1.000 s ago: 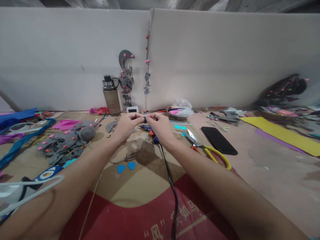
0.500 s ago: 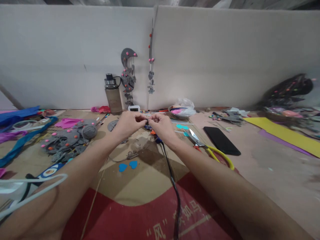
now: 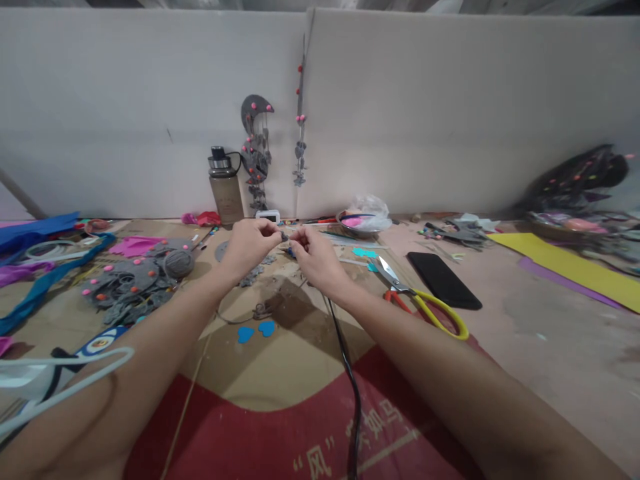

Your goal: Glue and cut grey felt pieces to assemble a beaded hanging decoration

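My left hand [image 3: 253, 247] pinches a small grey felt piece [image 3: 285, 237] between thumb and fingertips, above the cardboard. Close beside it is my right hand [image 3: 317, 259], its fingers curled together; whatever they may hold is too small to make out. A black cord [image 3: 345, 360] runs from under my right hand towards me, and the blue tool at its end is mostly hidden. Nearer me, two blue hearts [image 3: 256, 331] lie on the cardboard beside a bit of grey cord [image 3: 263, 310]. Several grey felt cutouts [image 3: 251, 277] lie under my left hand.
Yellow-handled scissors [image 3: 425, 307] and a black phone [image 3: 444, 280] lie to the right. Grey felt with pompoms and yarn [image 3: 135, 280] is piled at left. A bottle [image 3: 226, 193] and a bowl with a plastic bag [image 3: 365, 220] stand by the wall. Yellow sheet [image 3: 570, 267] lies far right.
My hands, earlier together at the small grey piece, have drawn slightly apart. The piece stays at my left fingertips. The blue-and-orange tool is now more hidden by my right hand.
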The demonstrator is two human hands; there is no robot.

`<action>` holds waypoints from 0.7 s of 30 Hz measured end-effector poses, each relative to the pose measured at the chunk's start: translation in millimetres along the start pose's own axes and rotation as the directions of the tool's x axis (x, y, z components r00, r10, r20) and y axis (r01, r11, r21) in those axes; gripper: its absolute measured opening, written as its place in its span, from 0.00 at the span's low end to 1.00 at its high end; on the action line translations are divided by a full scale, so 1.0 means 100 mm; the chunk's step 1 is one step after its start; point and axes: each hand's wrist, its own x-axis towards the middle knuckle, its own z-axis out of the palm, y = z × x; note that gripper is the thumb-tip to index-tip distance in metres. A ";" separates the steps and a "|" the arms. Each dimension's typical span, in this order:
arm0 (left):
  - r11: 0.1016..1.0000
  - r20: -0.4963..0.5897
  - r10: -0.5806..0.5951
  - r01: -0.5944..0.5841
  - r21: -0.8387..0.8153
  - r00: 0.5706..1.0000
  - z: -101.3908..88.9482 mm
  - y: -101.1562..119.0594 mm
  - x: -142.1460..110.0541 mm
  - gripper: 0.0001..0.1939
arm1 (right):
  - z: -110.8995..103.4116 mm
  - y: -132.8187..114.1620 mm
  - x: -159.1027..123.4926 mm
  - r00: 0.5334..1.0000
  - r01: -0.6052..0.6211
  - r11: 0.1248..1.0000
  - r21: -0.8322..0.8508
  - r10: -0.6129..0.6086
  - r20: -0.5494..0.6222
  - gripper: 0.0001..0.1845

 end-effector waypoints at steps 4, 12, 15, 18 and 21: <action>0.969 -0.032 -0.135 0.125 -0.213 0.990 0.04 -0.10 0.04 0.09 | 0.04 -0.02 -0.02 1.000 -0.003 0.998 0.067 0.003 0.012 0.06; 0.667 0.099 -0.364 0.333 -0.666 0.926 0.15 -0.14 0.08 0.10 | 0.07 -0.01 -0.02 0.992 -0.122 0.977 0.176 0.117 0.040 0.06; 0.590 0.129 -0.408 0.369 -0.718 0.904 0.14 -0.12 0.08 0.11 | 0.09 0.03 -0.02 0.989 -0.150 0.965 0.216 0.143 0.048 0.07; 0.546 0.160 -0.427 0.395 -0.739 0.890 0.12 -0.12 0.08 0.13 | 0.12 0.06 -0.02 0.989 -0.146 0.965 0.218 0.138 0.050 0.07; 0.533 0.157 -0.429 0.390 -0.751 0.890 0.11 -0.14 0.09 0.13 | 0.13 0.08 -0.02 0.987 -0.159 0.965 0.209 0.151 0.054 0.08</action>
